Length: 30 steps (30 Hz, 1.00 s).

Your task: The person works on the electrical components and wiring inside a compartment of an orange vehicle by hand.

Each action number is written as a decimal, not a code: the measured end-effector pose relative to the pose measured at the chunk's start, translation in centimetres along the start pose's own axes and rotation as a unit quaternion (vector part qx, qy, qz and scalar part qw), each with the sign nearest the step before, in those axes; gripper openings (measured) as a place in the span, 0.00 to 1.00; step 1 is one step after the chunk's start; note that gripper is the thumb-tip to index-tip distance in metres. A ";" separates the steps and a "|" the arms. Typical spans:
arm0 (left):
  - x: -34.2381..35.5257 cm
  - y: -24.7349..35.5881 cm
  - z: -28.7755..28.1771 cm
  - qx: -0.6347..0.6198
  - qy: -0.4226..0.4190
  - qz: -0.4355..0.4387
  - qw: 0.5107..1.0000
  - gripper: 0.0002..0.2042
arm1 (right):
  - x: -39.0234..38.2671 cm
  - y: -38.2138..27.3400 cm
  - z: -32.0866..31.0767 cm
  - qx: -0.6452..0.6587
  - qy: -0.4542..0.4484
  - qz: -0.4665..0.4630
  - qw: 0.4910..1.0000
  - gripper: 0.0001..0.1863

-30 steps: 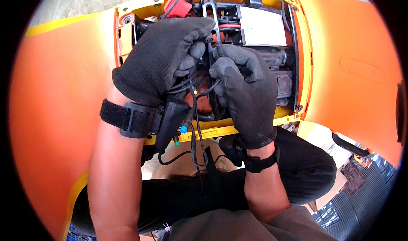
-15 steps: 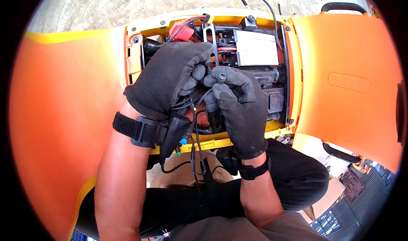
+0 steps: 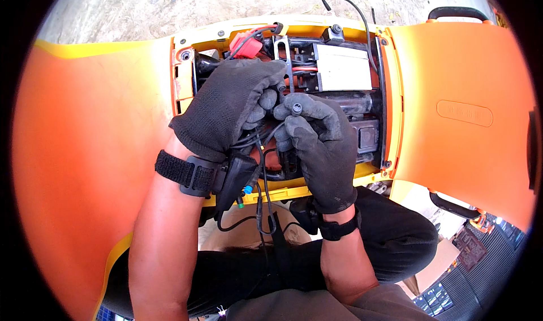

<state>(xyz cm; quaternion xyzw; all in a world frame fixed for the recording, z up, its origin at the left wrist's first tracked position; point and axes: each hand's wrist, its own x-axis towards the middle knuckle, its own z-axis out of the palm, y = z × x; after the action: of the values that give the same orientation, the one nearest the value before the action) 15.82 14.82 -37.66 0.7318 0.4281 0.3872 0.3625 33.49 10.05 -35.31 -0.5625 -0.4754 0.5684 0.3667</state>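
Note:
Both my hands wear dark gloves and meet over an open compartment in an orange and yellow vehicle body. Between the thumb and index finger of my right hand [image 3: 323,151] is a black cable connector [image 3: 297,108], its round end facing up. Close beside it, my left hand [image 3: 226,106] is closed around another black cable connector [image 3: 281,87], of which only the tip shows. The two connectors are apart. A bundle of thin black cables [image 3: 261,157] hangs below my fingers, with a blue connector [image 3: 248,189] and a green-tipped connector [image 3: 240,202] near the yellow rim.
A silver box with a white top [image 3: 343,67] sits in the compartment, near a red plastic cover [image 3: 247,46] with wires. A loose black cable [image 3: 356,9] arches over the far rim. Orange panels [image 3: 464,83] flank the opening, with black handles [image 3: 458,11] at the right.
The view has shifted slightly, so the scene sits a little lower and to the right. Both hands keep nearly the same grip on the connectors.

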 end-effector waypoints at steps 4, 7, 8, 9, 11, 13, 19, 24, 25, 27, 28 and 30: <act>-0.4 0.0 -0.4 0.028 -0.047 -0.042 0.998 0.17 | -0.2 -0.5 0.4 0.030 0.016 0.019 0.999 0.11; -0.6 0.0 -0.5 0.039 -0.077 -0.073 0.994 0.17 | -0.1 -0.5 0.3 0.024 0.012 0.019 0.999 0.11; -0.6 0.0 -0.6 0.041 -0.079 -0.073 0.993 0.17 | -0.1 -0.6 0.3 0.018 0.009 0.019 1.000 0.11; -0.6 0.0 -0.6 0.044 -0.081 -0.073 0.993 0.17 | -0.2 -0.6 0.3 0.023 0.007 0.018 1.000 0.11; -0.6 0.2 -0.7 0.050 -0.085 -0.071 0.993 0.17 | -0.2 -0.7 0.3 0.033 0.002 0.017 0.999 0.11; -0.6 0.3 -0.7 0.060 -0.086 -0.067 0.992 0.17 | 0.0 -0.4 0.2 -0.011 0.002 -0.023 1.000 0.11; -0.2 0.6 -0.8 0.047 -0.089 -0.079 0.992 0.17 | -0.2 -1.3 0.6 -0.003 0.029 0.041 0.999 0.11; -0.3 0.5 -0.8 0.052 -0.103 -0.108 0.988 0.18 | -0.1 -1.3 0.6 -0.039 0.044 0.055 0.997 0.10; -0.2 0.5 -0.9 0.038 -0.108 -0.125 0.985 0.18 | -0.1 -1.2 0.6 -0.038 0.049 0.053 0.997 0.09; -0.3 0.1 -0.8 0.032 -0.100 -0.109 0.988 0.18 | -0.1 -0.9 0.6 -0.044 0.051 0.034 0.997 0.09; -0.6 -0.4 -0.6 0.040 -0.086 -0.076 0.993 0.18 | -0.1 -0.8 0.6 -0.051 0.049 0.017 0.997 0.09; -0.7 -0.5 -0.5 0.051 -0.077 -0.048 0.995 0.18 | 0.0 -0.6 0.6 -0.062 0.048 -0.003 0.997 0.09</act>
<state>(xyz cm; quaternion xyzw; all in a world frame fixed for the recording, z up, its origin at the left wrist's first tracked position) 14.94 14.43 -38.05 0.7555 0.4527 0.2898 0.3745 32.84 10.14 -34.79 -0.6093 -0.4930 0.5094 0.3554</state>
